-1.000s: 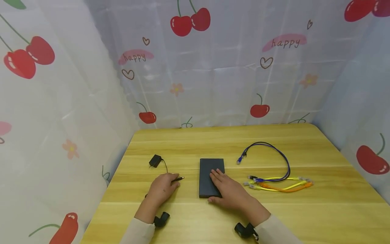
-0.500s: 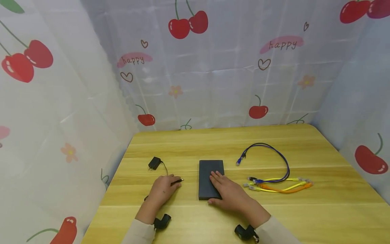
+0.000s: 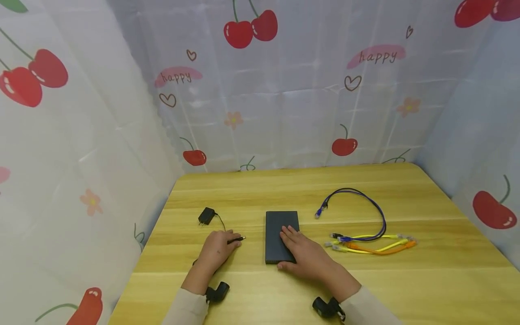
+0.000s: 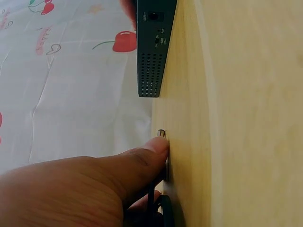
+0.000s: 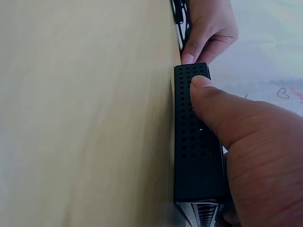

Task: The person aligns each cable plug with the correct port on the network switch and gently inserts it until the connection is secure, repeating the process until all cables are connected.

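My left hand (image 3: 217, 250) pinches the thin black lead of a power adapter (image 3: 206, 215), close over the table at the left of a black network switch (image 3: 274, 237). The lead's barrel plug (image 4: 161, 133) pokes out past the thumb, apart from the switch and pointing towards it. In the left wrist view the switch's power jack (image 4: 154, 16) shows on the side facing that hand. My right hand (image 3: 308, 259) lies over the right part of the switch, straight fingers on its top. Its thumb (image 5: 203, 85) rests against the vented near side.
To the right, several network cables lie on the wooden table (image 3: 284, 189): a blue one (image 3: 379, 212) with a black one along it, yellow ones (image 3: 392, 247) and an orange one (image 3: 386, 254). A cherry-print curtain (image 3: 300, 113) stands behind and at both sides.
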### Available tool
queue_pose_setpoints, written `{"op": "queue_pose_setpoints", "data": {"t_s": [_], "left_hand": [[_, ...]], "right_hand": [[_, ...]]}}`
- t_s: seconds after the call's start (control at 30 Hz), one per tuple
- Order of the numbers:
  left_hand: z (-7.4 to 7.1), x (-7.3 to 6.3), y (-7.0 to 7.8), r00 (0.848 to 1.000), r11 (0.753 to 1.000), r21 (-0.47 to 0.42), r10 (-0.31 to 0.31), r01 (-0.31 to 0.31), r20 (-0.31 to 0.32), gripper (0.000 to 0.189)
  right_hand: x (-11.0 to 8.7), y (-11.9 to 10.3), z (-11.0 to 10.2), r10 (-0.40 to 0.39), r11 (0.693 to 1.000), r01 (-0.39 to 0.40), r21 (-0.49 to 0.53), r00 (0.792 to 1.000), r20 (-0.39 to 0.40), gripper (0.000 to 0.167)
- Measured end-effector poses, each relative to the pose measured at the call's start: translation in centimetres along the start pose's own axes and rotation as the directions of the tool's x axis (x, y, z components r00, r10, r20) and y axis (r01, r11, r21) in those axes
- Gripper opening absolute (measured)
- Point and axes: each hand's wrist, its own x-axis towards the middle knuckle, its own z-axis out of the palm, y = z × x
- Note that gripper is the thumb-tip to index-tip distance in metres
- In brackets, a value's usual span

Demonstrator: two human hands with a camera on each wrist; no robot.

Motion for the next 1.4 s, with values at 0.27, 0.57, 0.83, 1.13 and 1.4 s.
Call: {"op": "queue_pose_setpoints", "data": {"t_s": [0.27, 0.57, 0.83, 1.13, 1.4], "left_hand": [[0.3, 0.0, -0.4, 1.0, 1.0, -0.012, 0.007, -0.007, -0.004, 0.024], [0.2, 0.1, -0.7, 1.0, 0.998, -0.056, 0.001, -0.001, -0.008, 0.026], [0.5, 0.1, -0.8, 1.0, 1.0, -0.019, -0.017, 0.016, -0.019, 0.023], [0.2, -0.1, -0.1, 1.0, 1.0, -0.002, -0.008, 0.008, -0.03, 0.018], [-0.5, 0.1, 1.1, 0.998, 0.998, 0.001, 0.062, -0.062, -0.022, 0.018]], "right_hand": [[0.0, -0.1, 0.2, 0.002, 1.0, -0.002, 0.006, 1.0, 0.004, 0.089], [0.2, -0.2, 0.2, 0.013, 1.0, -0.013, 0.008, 1.0, -0.009, 0.09], [0.4, -0.3, 0.5, 0.014, 1.0, -0.014, 0.006, 1.0, -0.013, 0.089], [0.2, -0.4, 0.4, 0.017, 1.0, -0.017, 0.011, 1.0, -0.008, 0.089], [0.3, -0.3, 0.2, 0.011, 1.0, -0.011, 0.016, 1.0, -0.024, 0.086]]}}
